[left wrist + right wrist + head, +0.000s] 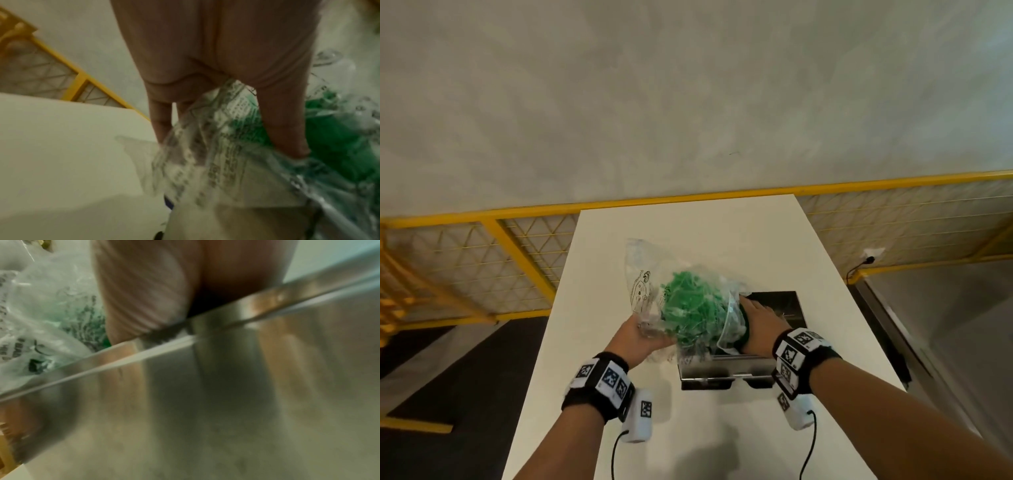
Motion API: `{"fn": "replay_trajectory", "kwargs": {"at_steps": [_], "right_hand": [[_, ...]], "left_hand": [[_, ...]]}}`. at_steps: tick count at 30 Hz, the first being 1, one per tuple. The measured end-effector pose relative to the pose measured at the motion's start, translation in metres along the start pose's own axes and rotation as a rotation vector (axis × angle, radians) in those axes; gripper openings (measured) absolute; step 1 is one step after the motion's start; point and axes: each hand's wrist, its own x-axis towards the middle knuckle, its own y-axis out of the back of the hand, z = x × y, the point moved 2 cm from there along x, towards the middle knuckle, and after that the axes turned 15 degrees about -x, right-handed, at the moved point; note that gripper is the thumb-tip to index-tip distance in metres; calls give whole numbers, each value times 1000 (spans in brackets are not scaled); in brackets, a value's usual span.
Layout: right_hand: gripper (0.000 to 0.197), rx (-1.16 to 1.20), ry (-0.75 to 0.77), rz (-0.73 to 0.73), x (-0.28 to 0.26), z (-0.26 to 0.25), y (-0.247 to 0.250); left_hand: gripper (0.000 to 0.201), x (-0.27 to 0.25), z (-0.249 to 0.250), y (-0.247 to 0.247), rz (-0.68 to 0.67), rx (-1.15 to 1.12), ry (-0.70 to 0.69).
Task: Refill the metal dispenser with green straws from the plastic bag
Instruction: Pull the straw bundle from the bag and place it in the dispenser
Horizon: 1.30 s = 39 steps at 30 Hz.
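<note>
Left hand: the left hand (635,337) holds the plastic bag (654,291) from below at its lower left. In the left wrist view the thumb (283,123) lies on top of the printed film and the fingers (161,120) reach under it, so the film is pinched between them.

Right hand: the right hand (758,325) lies palm down over the open top of the metal dispenser (722,370), just beside the bag's right side. Its fingertips are hidden behind the bag, so I cannot tell whether they grasp anything. The right wrist view shows only the heel of the palm (144,296) above the dispenser's steel edge — blurred.

Plastic bag: clear, crumpled, with dark print, held up off the table (722,233) and tilted, its right part overlapping the dispenser's left end. One film corner sticks up toward the far side.

Green straws: the green straws (691,308) sit bunched inside the bag, seen end-on as a dense green mass. Whether any have left the bag I cannot tell.

Metal dispenser: a brushed steel box standing on the white table at centre right, its dark open interior (784,305) visible beyond the right hand and its front face toward the person.

Wrists: both carry black bands with printed square markers and a white camera unit with a cable — left (602,380), right (799,356).

Surroundings: a yellow mesh fence (482,260) runs behind the table, below a grey wall.
</note>
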Motion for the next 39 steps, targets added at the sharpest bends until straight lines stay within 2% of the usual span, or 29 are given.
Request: {"fn": "replay_trajectory", "kwargs": {"at_steps": [2, 5, 7, 10, 11, 13, 18, 20, 23, 25, 28, 31, 36, 38, 39], "right_hand": [[107, -16, 1, 5, -1, 1, 1], [103, -38, 1, 25, -4, 5, 4], [102, -56, -1, 31, -6, 7, 5], [101, -71, -3, 42, -6, 8, 6], [100, -76, -3, 42, -5, 8, 6], [99, -83, -7, 41, -4, 6, 7], [94, -143, 4, 53, -2, 6, 12], [92, -188, 8, 80, -1, 5, 15], [91, -187, -16, 56, 0, 5, 10], [94, -166, -45, 39, 0, 7, 2], [97, -129, -68, 32, -2, 9, -2], [99, -96, -80, 16, -4, 11, -1], [98, -67, -100, -14, -4, 10, -1], [97, -32, -104, -31, -4, 10, -2], [97, -14, -103, -38, -4, 9, -2]], "left_hand": [[39, 5, 5, -1, 4, 4, -56], [24, 7, 14, -5, -17, 70, -63], [33, 9, 15, -8, -57, 123, -28], [75, 11, 16, -8, -54, 6, 51], [74, 12, 15, -8, -43, -21, 47], [36, 11, 19, -10, -47, -1, 11], [8, 14, 19, -9, -104, 145, 17], [20, 15, 11, -6, -121, 196, 32], [50, 12, 1, -13, -141, 253, 87], [49, 12, -5, -18, -168, 255, 109], [16, 11, 0, -16, -201, 250, 39], [17, 9, 15, 4, -127, 248, -15], [3, 7, 56, 39, -24, 206, -214], [3, 3, 71, 47, 22, 140, -265], [11, -1, 80, 48, 51, 119, -314]]}}
